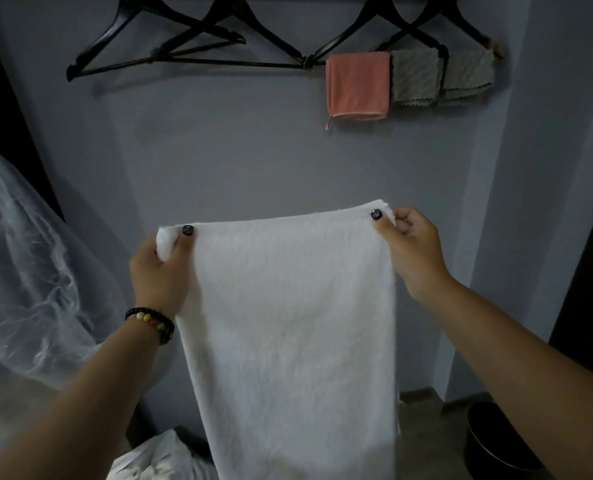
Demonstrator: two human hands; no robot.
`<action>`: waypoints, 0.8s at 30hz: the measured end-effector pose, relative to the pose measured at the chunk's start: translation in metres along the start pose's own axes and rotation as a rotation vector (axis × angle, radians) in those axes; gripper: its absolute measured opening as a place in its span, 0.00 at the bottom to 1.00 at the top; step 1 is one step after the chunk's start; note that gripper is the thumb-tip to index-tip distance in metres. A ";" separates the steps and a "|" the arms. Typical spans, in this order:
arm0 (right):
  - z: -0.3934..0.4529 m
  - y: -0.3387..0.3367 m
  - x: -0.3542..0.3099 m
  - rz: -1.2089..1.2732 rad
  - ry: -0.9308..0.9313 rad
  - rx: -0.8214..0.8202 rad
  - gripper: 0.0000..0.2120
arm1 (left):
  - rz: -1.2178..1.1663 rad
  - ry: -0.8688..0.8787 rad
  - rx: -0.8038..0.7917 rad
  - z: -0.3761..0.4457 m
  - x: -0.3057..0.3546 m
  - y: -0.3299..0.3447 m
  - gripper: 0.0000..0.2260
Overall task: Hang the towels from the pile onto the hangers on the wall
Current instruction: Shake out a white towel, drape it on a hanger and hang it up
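both forearms reach up from the bottom edge. my left hand (pixel 160 268) and right hand (pixel 414 247) each have fingers pinched on a top corner of the white towel (pixel 291 323), which hangs flat between them in front of the grey wall (pixel 219 150), below the black hangers (pixel 191 43). a pink cloth (pixel 356 85) and two grey cloths (pixel 416 76) already hang at upper right. beaded bracelet (pixel 151 322) on left wrist.
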State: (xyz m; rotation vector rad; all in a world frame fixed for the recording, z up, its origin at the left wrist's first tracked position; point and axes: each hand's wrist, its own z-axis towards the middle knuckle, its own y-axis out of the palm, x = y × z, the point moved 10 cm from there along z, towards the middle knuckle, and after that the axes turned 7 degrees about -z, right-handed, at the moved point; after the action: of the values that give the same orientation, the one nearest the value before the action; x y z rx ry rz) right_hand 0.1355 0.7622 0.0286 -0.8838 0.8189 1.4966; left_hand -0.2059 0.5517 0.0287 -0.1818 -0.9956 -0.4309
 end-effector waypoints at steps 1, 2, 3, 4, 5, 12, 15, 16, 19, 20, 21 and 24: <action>0.002 0.000 0.005 0.008 0.030 0.000 0.09 | -0.008 0.016 -0.001 0.000 0.005 -0.001 0.12; 0.004 -0.001 0.011 -0.001 0.045 0.001 0.11 | -0.014 0.041 -0.004 -0.001 0.012 0.000 0.11; 0.006 -0.003 0.016 -0.029 0.048 0.004 0.11 | -0.021 0.074 -0.016 -0.001 0.019 0.003 0.11; 0.008 -0.004 0.021 -0.078 0.046 0.007 0.10 | -0.021 0.112 -0.031 -0.003 0.028 0.006 0.11; 0.010 -0.006 0.026 -0.133 0.052 0.010 0.09 | -0.019 0.148 -0.052 -0.005 0.036 0.010 0.10; 0.020 -0.004 0.069 -0.274 0.198 0.001 0.06 | -0.001 0.300 -0.176 -0.005 0.067 0.037 0.05; 0.012 0.003 0.079 -0.415 0.182 0.041 0.11 | -0.013 0.316 -0.205 0.000 0.068 0.043 0.05; 0.010 0.007 0.076 -0.496 0.125 0.068 0.14 | -0.011 0.322 -0.220 0.001 0.066 0.046 0.05; -0.005 0.046 0.042 -0.541 -0.159 0.097 0.21 | 0.006 0.349 -0.272 -0.002 0.058 0.059 0.05; -0.012 0.065 0.028 -0.510 -0.233 0.073 0.21 | 0.018 0.352 -0.294 -0.004 0.054 0.064 0.05; -0.017 0.084 0.017 -0.490 -0.291 0.035 0.22 | 0.028 0.351 -0.315 -0.005 0.048 0.070 0.05; -0.020 0.136 0.004 -0.446 -0.360 -0.117 0.17 | 0.047 0.349 -0.360 -0.002 0.032 0.087 0.03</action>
State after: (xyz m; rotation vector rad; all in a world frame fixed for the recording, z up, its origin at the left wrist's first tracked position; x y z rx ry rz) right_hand 0.0012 0.7334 0.0177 -0.7879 0.2492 1.2606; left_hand -0.1516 0.6211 0.0582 -0.4379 -0.5650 -0.5757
